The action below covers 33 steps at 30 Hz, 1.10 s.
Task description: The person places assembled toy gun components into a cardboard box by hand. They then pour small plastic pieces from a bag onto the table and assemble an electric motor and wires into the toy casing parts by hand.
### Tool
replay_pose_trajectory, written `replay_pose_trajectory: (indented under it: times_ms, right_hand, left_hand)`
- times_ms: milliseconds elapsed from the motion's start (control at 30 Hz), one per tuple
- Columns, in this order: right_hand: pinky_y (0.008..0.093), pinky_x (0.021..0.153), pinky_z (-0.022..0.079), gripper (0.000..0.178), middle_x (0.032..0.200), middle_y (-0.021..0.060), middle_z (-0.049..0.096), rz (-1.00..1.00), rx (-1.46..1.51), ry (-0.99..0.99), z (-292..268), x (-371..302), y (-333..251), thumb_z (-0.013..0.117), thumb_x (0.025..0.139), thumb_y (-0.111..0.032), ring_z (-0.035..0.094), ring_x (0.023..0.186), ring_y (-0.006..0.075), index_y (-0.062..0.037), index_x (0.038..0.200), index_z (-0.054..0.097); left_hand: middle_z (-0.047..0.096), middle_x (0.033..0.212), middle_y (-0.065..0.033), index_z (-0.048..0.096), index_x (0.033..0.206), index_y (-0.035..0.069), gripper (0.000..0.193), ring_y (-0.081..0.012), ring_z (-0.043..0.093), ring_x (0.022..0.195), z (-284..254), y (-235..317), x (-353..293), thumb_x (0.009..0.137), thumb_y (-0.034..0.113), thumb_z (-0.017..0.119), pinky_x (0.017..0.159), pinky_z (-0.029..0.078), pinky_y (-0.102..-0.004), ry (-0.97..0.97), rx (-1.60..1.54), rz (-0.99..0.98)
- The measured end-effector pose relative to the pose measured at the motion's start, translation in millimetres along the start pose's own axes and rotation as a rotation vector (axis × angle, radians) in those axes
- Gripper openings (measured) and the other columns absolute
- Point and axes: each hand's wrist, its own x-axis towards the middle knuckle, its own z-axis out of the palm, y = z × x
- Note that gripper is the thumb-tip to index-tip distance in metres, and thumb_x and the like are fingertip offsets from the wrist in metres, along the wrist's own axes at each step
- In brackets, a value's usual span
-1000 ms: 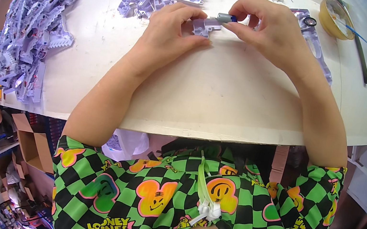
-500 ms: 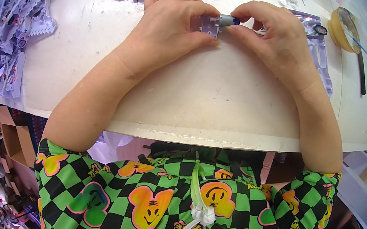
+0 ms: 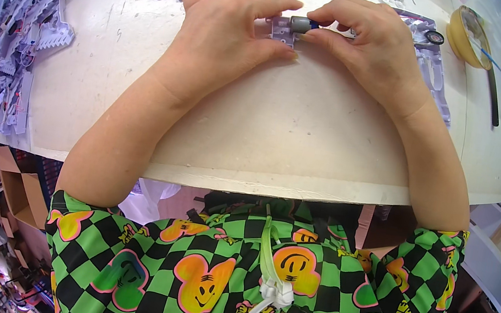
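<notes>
Motor (image 3: 299, 25) well inside table edge (image 3: 278, 191)

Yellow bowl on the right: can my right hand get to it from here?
Probably yes: only a lilac plastic piece and black wheel lie between your right hand and the yellow bowl, though that hand holds a small motor.

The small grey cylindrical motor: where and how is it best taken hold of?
Probably by its blue end, from the right, where the right hand pinches: the motor lies sideways, and the pale lilac plastic part crowds its left end.
</notes>
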Motion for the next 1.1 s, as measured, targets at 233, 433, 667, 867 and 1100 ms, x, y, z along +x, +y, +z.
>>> replay_pose_trajectory:
  times_ms: [233,433,667,867,1100]
  right_hand:
    - [0.0333,0.079,0.045,0.022,0.099,0.0092,0.064,-0.131,-0.139,0.062,-18,-3,-2,0.059,0.077,-0.001,0.060,0.089,0.0252,-0.0077,0.097,0.066]
    - [0.0358,0.087,0.039,0.028,0.107,0.0051,0.062,-0.170,-0.397,-0.098,-20,-11,-5,0.055,0.073,0.003,0.056,0.098,0.0226,-0.0074,0.096,0.067]
    - [0.0364,0.082,0.041,0.023,0.099,0.0050,0.063,-0.209,-0.414,-0.030,-14,-6,-3,0.056,0.072,0.001,0.057,0.093,0.0241,-0.0059,0.091,0.064]
    - [0.0352,0.075,0.039,0.009,0.083,0.0065,0.060,-0.132,-0.446,-0.104,-19,-5,-11,0.063,0.075,-0.015,0.056,0.084,0.0225,-0.0074,0.078,0.062]
    - [0.0342,0.077,0.038,0.011,0.084,0.0051,0.060,-0.161,-0.381,-0.099,-18,-4,-2,0.065,0.076,-0.017,0.055,0.087,0.0214,-0.0086,0.083,0.062]
  left_hand:
    - [0.064,0.087,0.0009,0.067,0.106,0.020,0.036,-0.0135,0.054,0.082,-2,1,-6,0.070,0.022,0.074,0.084,0.023,-0.0321,-0.023,0.077,0.071]
    - [0.063,0.087,0.0023,0.068,0.105,0.021,0.035,-0.0137,0.053,0.084,-2,4,-5,0.071,0.023,0.073,0.083,0.024,-0.0330,0.016,0.137,0.158]
    - [0.062,0.090,0.0016,0.067,0.106,0.021,0.034,-0.0151,0.053,0.086,1,0,-4,0.073,0.023,0.071,0.083,0.026,-0.0338,0.028,0.227,0.215]
    - [0.061,0.087,-0.0013,0.066,0.108,0.021,0.035,-0.0154,0.054,0.084,6,-3,-3,0.074,0.023,0.071,0.083,0.025,-0.0341,0.008,0.151,0.166]
    - [0.060,0.085,-0.0017,0.066,0.110,0.020,0.035,-0.0142,0.053,0.079,4,-3,-3,0.075,0.024,0.070,0.084,0.025,-0.0337,0.013,0.140,0.194]
